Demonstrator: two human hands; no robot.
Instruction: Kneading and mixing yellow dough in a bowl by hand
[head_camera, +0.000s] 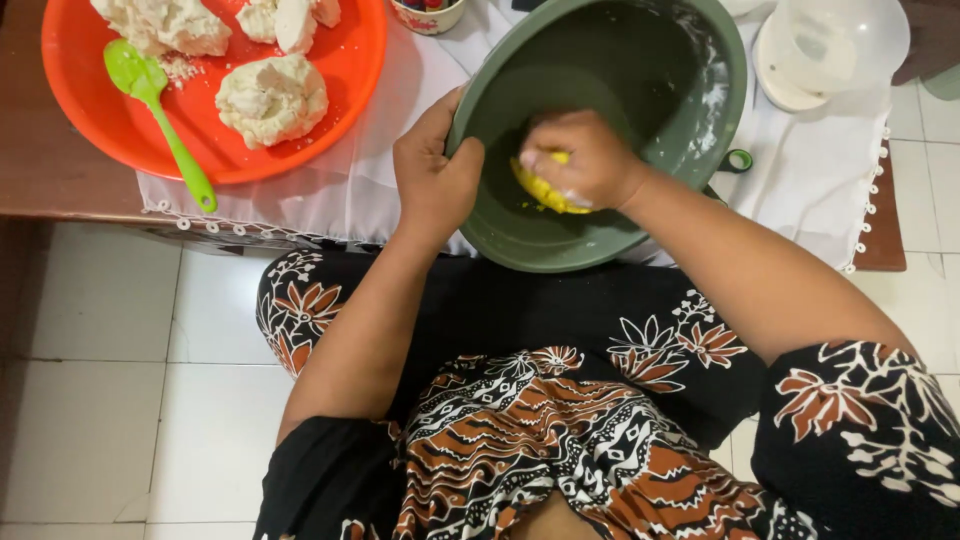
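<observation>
A dark green bowl (690, 60) rests tilted on the low table's edge, toward my lap. My left hand (433, 170) grips its near left rim. Inside the bowl my right hand (585, 160) is closed over a lump of yellow dough (545, 192), pressing it against the bowl's bottom. White flour streaks the bowl's far right wall.
An orange plate (350, 70) at the upper left carries several white dough lumps (272, 98) and a light green spatula (160, 115). A clear lidded container (830, 45) stands at the upper right, a small cup (428, 15) at the top. A white cloth (820, 170) covers the table; pale floor tiles lie below.
</observation>
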